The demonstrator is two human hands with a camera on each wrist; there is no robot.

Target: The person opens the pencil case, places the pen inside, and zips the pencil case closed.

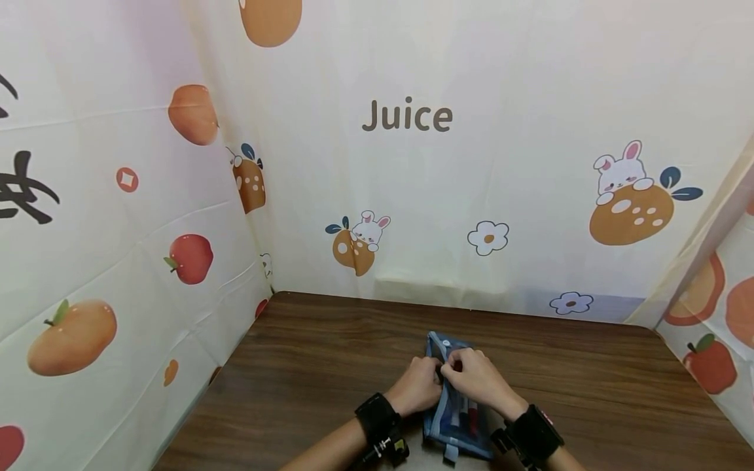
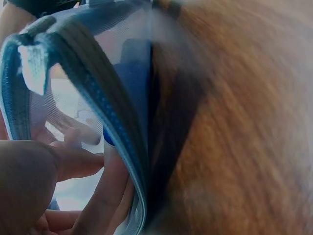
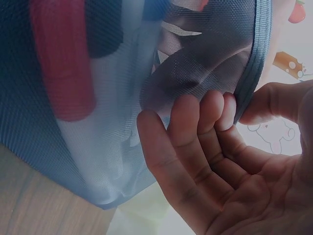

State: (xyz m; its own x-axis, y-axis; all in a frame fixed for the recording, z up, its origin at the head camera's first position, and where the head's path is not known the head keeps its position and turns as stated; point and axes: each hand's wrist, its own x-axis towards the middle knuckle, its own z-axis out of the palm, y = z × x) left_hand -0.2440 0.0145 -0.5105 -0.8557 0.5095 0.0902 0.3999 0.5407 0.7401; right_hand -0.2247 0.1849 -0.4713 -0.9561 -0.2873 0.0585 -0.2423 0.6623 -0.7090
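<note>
A blue mesh zip pouch point(image 1: 453, 428) lies on the table with its zipped side parted. My right hand point(image 1: 480, 379) grips the zipper edge point(image 3: 257, 54) between thumb and curled fingers. My left hand point(image 1: 417, 386) reaches into the opening from the left. In the left wrist view, its thumb and forefinger pinch a blue-and-white marker point(image 2: 108, 137) at the zipper's inner side; much of the marker is behind mesh and fingers. Through the mesh show a red marker end point(image 3: 68, 83) and pale pen barrels point(image 3: 105, 93).
The dark wood-grain table point(image 1: 330, 347) extends around the pouch. Behind it hangs a white printed curtain point(image 1: 424, 190), with more printed cloth at the left and right sides. Black camera bands point(image 1: 377, 418) sit on both wrists, close beside the pouch.
</note>
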